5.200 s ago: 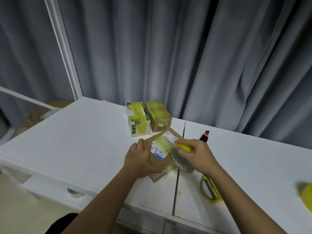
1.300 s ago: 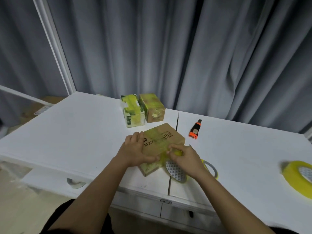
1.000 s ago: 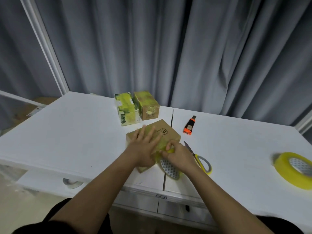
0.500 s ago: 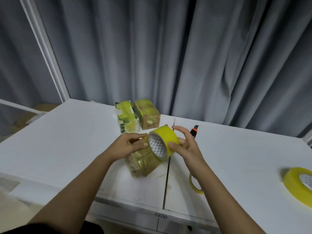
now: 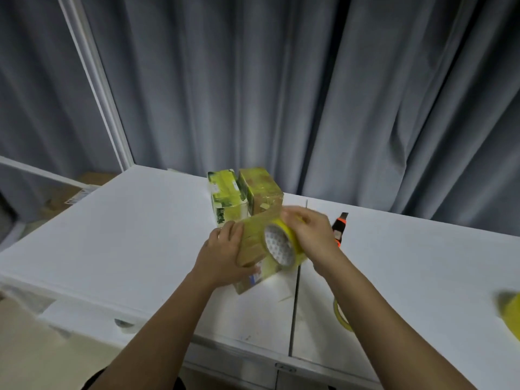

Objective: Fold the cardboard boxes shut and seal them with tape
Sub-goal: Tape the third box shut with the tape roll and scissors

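- Here, in the middle of the frame, the left hand [image 5: 223, 256] grips a cardboard box [image 5: 254, 244], fingers wrapped over its left edge and the thumb under it.
- The box is tilted on edge, its lower corner close to the white surface [image 5: 135, 237]; whether it touches cannot be told. It is wrapped in yellow tape, and a white-and-blue label shows on its lower face.
- The right hand [image 5: 311, 233] holds a roll of yellow tape [image 5: 281, 247] against the right side of the box, fingers curled over the top of the roll. The roll's patterned inner core faces the camera.
- Just behind the held box, toward the upper centre, two small taped boxes stand side by side and touching: a green-and-white box [image 5: 226, 197] on the left and a brown box [image 5: 264, 190] on the right.
- To the right of the right hand lies an orange-and-black cutter [image 5: 339, 225], partly hidden by the wrist.
- In the lower right, a yellow loop [image 5: 342, 316] shows on the surface beside the right forearm; what it belongs to cannot be told.
- At the far right edge sits a blurred second yellow roll [image 5: 510, 313], cut off by the frame.
- Grey curtains [image 5: 281, 88] hang behind the surface.
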The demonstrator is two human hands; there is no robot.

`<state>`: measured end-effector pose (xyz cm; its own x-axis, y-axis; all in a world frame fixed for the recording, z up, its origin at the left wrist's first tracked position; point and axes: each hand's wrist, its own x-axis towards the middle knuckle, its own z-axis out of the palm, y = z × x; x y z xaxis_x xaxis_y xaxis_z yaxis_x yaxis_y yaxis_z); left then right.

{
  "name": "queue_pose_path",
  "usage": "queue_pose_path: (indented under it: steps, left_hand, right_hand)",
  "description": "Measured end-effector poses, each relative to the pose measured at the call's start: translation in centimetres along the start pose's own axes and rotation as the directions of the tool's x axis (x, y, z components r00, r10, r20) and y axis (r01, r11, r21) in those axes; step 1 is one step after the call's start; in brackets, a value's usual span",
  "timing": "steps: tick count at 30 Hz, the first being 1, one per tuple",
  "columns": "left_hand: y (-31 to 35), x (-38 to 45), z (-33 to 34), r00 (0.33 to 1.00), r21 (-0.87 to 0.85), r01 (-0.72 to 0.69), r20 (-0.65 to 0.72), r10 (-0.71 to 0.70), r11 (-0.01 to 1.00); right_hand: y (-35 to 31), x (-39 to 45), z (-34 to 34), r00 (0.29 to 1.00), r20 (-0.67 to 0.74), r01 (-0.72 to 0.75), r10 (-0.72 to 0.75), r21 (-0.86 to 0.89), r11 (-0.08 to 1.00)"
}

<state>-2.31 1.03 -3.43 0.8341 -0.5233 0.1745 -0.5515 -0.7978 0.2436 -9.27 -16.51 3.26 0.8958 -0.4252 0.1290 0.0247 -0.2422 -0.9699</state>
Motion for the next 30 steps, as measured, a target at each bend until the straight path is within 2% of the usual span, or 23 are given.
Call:
queue_pose_path:
  steps: [4, 7, 10, 13, 15, 17, 18, 20, 21, 22, 24, 26, 28, 30]
  left_hand:
    - [0.1, 0.4, -0.4, 0.992, -0.041, 0.037, 0.122, -0.032, 0.998]
    - [0.2, 0.6, -0.9, 0.982, -0.024, 0.04, 0.184, -0.035, 0.999]
    - [0.7, 1.0, -1.5, 0.968, 0.151, 0.019, 0.245, -0.056, 0.988]
    - [2.0, 1.0, -1.8, 0.975, 0.343, -0.034, 0.22, -0.045, 0.939]
    - [2.6, 0.6, -1.3, 0.986, 0.311, -0.115, 0.149, 0.071, 0.943]
    - [2.6, 0.3, -0.9, 0.977, 0.24, -0.206, 0.102, 0.187, 0.949]
    - [2.4, 0.4, -0.8, 0.97, 0.229, -0.24, 0.097, 0.224, 0.943]
    - [1.5, 1.1, -0.6, 0.957, 0.206, -0.285, 0.109, 0.268, 0.936]
    - [1.1, 1.5, -0.4, 0.949, 0.165, -0.305, 0.13, 0.286, 0.938]
    - [0.7, 1.9, -0.3, 0.937, 0.101, -0.331, 0.154, 0.314, 0.938]
    - [0.2, 2.9, 0.0, 0.903, -0.077, -0.38, 0.185, 0.388, 0.922]
    - [0.1, 3.8, -0.2, 0.89, -0.239, -0.367, 0.189, 0.414, 0.899]
    - [0.3, 4.6, -0.3, 0.895, -0.269, -0.367, 0.16, 0.417, 0.891]
    - [0.7, 4.6, 0.0, 0.911, -0.175, -0.392, 0.06, 0.408, 0.903]
  right_hand:
    - [4.9, -3.6, -0.3, 0.984, 0.062, -0.156, 0.169, -0.18, 0.971]
    - [6.5, -3.8, 0.1, 0.98, 0.06, -0.18, 0.191, -0.155, 0.971]
    - [6.6, -3.0, 0.3, 0.975, 0.053, -0.198, 0.217, -0.245, 0.949]
    - [7.0, -3.0, 0.6, 0.957, 0.076, -0.247, 0.28, -0.292, 0.924]
    - [7.0, -3.1, 0.4, 0.944, 0.133, -0.255, 0.302, -0.287, 0.923]
    - [6.8, -3.1, -0.1, 0.944, 0.193, -0.18, 0.266, -0.374, 0.91]
    - [6.6, -2.9, -0.5, 0.966, 0.175, -0.086, 0.188, -0.466, 0.88]
    - [6.0, -2.2, -1.6, 0.987, 0.094, 0.158, -0.128, -0.606, 0.779]
    - [5.5, -1.5, -2.1, 0.956, 0.104, 0.276, -0.273, -0.624, 0.731]
    - [5.1, -0.7, -2.5, 0.922, 0.166, 0.373, -0.349, -0.619, 0.691]
    - [4.5, 1.1, -2.9, 0.87, 0.378, 0.488, -0.317, -0.564, 0.667]
    - [4.6, 2.3, -2.6, 0.836, 0.519, 0.49, -0.178, -0.56, 0.667]
    - [5.4, 3.4, -2.4, 0.847, 0.517, 0.477, -0.125, -0.635, 0.608]
    - [6.1, 4.0, -2.1, 0.871, 0.465, 0.474, -0.159, -0.708, 0.523]
